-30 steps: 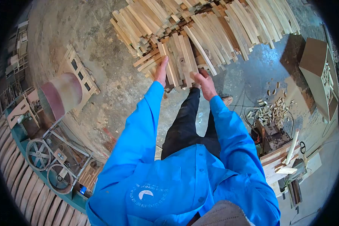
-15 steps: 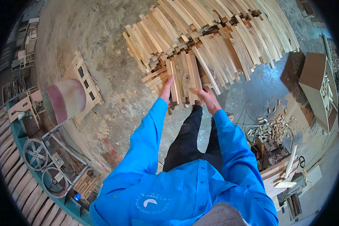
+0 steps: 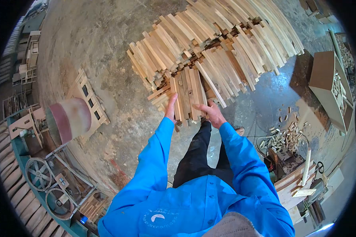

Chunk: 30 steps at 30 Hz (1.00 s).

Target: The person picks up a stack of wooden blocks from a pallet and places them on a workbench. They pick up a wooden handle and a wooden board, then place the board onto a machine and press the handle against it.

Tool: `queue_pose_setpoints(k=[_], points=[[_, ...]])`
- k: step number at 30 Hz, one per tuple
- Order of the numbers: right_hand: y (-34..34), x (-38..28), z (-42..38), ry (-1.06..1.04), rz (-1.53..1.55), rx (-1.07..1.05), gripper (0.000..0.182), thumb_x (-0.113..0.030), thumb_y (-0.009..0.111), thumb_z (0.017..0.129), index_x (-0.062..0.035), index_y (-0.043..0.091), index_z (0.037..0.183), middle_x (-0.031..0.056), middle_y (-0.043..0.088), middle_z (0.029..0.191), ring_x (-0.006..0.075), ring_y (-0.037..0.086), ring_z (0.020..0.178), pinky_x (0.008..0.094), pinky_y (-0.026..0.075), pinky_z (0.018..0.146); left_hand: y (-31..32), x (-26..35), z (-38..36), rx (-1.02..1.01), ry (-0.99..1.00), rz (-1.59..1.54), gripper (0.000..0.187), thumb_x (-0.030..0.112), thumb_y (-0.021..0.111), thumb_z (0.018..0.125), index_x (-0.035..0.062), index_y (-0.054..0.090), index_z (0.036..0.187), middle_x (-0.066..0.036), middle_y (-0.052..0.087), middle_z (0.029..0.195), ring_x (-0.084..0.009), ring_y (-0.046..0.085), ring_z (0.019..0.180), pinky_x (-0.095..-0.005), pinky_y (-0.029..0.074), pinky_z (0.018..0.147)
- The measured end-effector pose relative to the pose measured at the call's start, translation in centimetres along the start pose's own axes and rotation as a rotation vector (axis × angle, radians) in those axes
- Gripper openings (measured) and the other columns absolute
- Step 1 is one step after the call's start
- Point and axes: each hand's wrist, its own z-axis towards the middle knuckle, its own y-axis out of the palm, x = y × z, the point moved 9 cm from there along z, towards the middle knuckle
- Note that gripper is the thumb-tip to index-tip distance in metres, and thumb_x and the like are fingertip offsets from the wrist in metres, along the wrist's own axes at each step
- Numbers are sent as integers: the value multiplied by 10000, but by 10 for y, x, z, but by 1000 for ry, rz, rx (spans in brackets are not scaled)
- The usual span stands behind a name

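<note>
A row of short wooden strips (image 3: 188, 91) lies side by side at the near end of a large stack of wooden strips (image 3: 162, 49). Along the left side of the row, my left hand (image 3: 171, 107) presses with its fingers pointing away from me. My right hand (image 3: 213, 113) is wrapped around the right near corner, its thumb lying over the top of the strips. Together the hands clasp the row from both sides. The undersides of the strips and some of my fingertips are hidden.
A box of wood offcuts (image 3: 324, 75) stands at the right, with scattered offcuts (image 3: 286, 136) beside a machine below it. At the left are a wooden pallet (image 3: 93, 98), a curved striped sheet (image 3: 69, 118) and a frame with a spoked wheel (image 3: 38, 173).
The view has shifted, so the near strips and both hands appear slightly lower and farther left. Both hands keep their hold on the row of strips, which shows little movement against the stack.
</note>
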Motion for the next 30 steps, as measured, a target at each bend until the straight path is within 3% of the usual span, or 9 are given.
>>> queue_pose_setpoints(k=[5,9,10,13,21,25,27,30], points=[[4,-3,-14,-42,-37,-19,825,-408,839,807,72,531,1402,176,645,1293,252,644,1164,370,522,984,2,-2,-22,39,57,6,918,706,661,926,76,458,1562,-137,635,1428,-273,659,1251,-441,553,1049],[10,-9,-42,-22,-44,-24,789,-434,882,773,40,562,1318,115,653,1152,190,636,980,329,522,800,20,-1,-52,-31,61,-50,855,672,600,987,70,440,1573,-143,617,1456,-290,623,1309,-450,523,1091],[13,-10,-47,-103,6,-1,761,-428,893,762,35,580,1279,97,647,1091,175,614,904,322,499,750,17,-6,-56,-45,33,-74,839,658,581,1005,65,430,1579,-146,599,1479,-301,612,1324,-459,513,1102],[13,-4,-82,-28,-39,-22,761,-426,898,757,34,583,1275,91,637,1063,188,613,896,335,499,765,15,-12,-83,-20,53,-19,852,669,574,1003,65,423,1583,-148,584,1497,-307,608,1325,-460,507,1109],[-33,-3,-192,-149,119,145,824,-408,867,792,50,532,1390,123,629,1191,206,640,1040,340,535,861,102,-22,-153,-123,-17,135,874,688,606,966,92,433,1582,-141,612,1437,-298,612,1307,-453,512,1098],[-80,-6,-266,-262,254,291,803,-377,838,837,40,500,1434,141,638,1270,207,655,1106,330,543,907,180,-43,-167,-297,-47,260,807,636,656,959,101,484,1539,-118,630,1419,-286,642,1256,-461,527,1074],[-106,-1,-306,-315,313,363,792,-358,832,847,41,492,1440,144,639,1279,212,657,1125,337,544,927,236,-64,-177,-513,-58,380,780,612,675,955,97,506,1515,-116,633,1407,-271,648,1238,-457,534,1054],[-143,13,-369,-406,441,485,768,-319,824,864,39,482,1451,147,642,1292,220,657,1158,356,543,963,284,-116,-170,-587,-87,570,775,600,685,956,84,508,1507,-117,639,1388,-260,645,1232,-458,535,1042]])
